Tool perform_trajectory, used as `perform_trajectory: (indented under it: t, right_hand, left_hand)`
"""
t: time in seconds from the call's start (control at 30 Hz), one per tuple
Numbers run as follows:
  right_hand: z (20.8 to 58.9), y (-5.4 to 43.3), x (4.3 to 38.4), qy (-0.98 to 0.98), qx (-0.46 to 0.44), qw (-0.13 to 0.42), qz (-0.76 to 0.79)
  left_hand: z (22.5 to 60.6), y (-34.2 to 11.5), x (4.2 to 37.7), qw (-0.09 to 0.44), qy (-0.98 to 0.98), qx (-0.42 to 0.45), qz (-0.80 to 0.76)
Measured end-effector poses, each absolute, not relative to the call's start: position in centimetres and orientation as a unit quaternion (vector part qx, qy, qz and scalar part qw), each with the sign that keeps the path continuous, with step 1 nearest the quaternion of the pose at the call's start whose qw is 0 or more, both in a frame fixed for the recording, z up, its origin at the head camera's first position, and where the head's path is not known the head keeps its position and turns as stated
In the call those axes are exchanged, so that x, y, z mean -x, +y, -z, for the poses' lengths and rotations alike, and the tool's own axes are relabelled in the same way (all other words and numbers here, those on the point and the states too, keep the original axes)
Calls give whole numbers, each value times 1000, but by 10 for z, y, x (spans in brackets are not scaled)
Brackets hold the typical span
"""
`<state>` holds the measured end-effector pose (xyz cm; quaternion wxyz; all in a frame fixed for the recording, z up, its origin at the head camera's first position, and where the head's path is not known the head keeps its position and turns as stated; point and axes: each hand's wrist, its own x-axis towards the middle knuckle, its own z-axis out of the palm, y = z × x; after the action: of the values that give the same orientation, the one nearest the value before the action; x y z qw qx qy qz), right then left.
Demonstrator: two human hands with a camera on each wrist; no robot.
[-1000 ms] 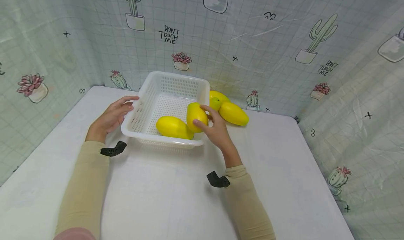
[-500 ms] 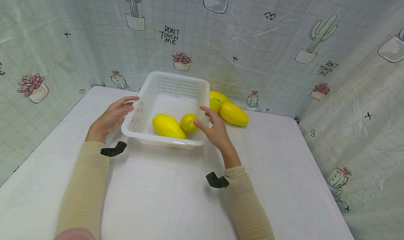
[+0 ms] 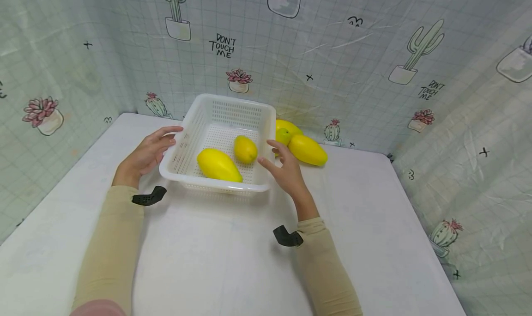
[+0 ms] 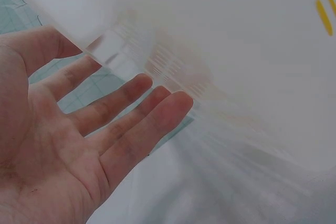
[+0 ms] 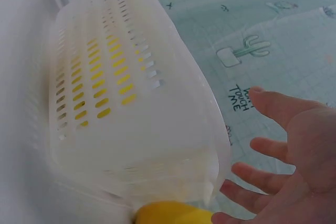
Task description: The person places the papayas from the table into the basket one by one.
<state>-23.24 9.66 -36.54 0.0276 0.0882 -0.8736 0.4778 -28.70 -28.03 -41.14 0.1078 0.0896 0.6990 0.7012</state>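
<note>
A white slotted plastic basket (image 3: 232, 99) stands on the table. Inside it lie a large yellow mango-shaped fruit (image 3: 219, 165), toward the near left, and a smaller lemon (image 3: 245, 149) to its right. My left hand (image 3: 145, 154) is at the basket's left side; in the left wrist view its loosely extended fingers (image 4: 170, 109) reach the basket wall. Over the right rim, my right hand (image 3: 286, 170) has its thumb and fingers spread apart with nothing between them. The right wrist view shows this hand (image 5: 294, 166) beside the basket's slotted wall (image 5: 157, 129).
Behind the basket's right side, several more yellow fruits lie on the table, including an elongated one (image 3: 308, 150) and one with a greenish tip (image 3: 283, 136). A cactus-print curtain (image 3: 311, 52) encloses the white table (image 3: 216, 260) at the back and sides.
My right hand has let go of the lemon, which dropped into the basket and rolled left, away from the fingers. The large yellow fruit has shifted slightly left. My left hand stays in place.
</note>
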Motion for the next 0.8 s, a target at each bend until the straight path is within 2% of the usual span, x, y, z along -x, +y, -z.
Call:
perform_trajectory:
  t: [0.8]
  right_hand:
    - [368,113,239,-873,-80,47,-479]
  left_hand:
    - [413,-281,288,106,702,-93,-698]
